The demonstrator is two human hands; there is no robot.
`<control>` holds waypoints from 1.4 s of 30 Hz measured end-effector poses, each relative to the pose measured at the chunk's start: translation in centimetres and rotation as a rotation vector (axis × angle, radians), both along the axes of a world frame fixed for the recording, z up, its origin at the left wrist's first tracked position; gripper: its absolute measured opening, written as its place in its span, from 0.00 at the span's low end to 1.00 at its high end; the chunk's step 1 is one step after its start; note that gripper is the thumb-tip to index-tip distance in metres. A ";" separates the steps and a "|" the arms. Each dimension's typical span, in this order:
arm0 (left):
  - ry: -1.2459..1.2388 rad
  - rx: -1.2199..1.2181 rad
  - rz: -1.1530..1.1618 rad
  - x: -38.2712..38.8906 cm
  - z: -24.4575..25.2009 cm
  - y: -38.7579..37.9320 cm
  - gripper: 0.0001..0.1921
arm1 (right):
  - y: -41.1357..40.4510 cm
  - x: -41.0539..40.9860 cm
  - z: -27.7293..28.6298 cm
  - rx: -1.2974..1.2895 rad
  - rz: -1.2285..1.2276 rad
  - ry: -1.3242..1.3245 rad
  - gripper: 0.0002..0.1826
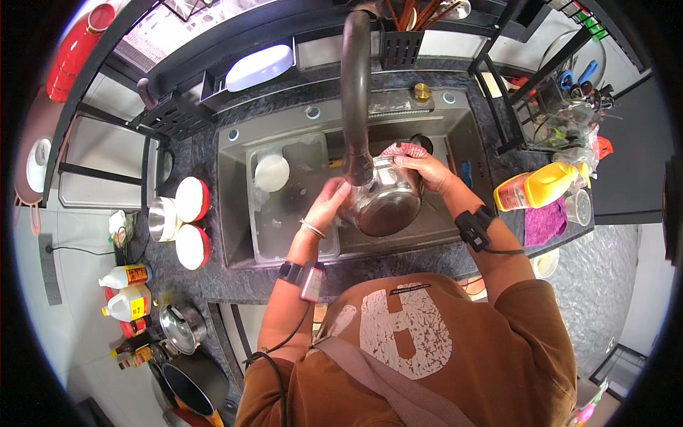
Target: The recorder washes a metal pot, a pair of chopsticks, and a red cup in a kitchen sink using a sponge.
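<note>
A shiny stainless steel pot or bowl (389,205) is held tilted over the sink's right basin, its rounded base towards me. My left hand (330,200), slightly blurred, grips its left side beside the faucet spout. At the upper right, my right hand (427,169) has its thumb on the pot and a red-and-white patterned cloth (404,150) under the fingers. The dark faucet (356,96) arches down from the back, its head right against the pot. The pot's inside is hidden, and I cannot tell whether water runs.
In the left basin sits a translucent tub (296,235) of cloudy water with a white round item (272,173). Red-and-white bowls (190,245) stand left of the sink. A yellow jug (539,187) and purple cloth (544,223) lie right. Bottles (128,301) and a dark pot (195,381) line the left counter.
</note>
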State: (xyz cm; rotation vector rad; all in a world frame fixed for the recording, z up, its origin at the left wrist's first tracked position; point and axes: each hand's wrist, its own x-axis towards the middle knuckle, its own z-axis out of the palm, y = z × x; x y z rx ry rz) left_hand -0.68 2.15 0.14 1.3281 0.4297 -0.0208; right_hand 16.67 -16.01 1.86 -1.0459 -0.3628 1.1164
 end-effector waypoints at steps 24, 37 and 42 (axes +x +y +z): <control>0.136 -0.084 0.285 0.6 -1.1 -4.8 0.33 | 4.2 -2.8 -3.2 -0.465 -0.187 -0.641 0.11; 0.136 -0.084 0.157 0.1 -1.7 -3.0 0.26 | 4.8 -4.1 -2.0 -0.444 -0.141 -0.755 0.14; 0.052 -0.523 0.553 1.0 1.1 -2.0 0.15 | 1.6 -3.6 -7.7 -0.151 -0.280 -0.154 0.22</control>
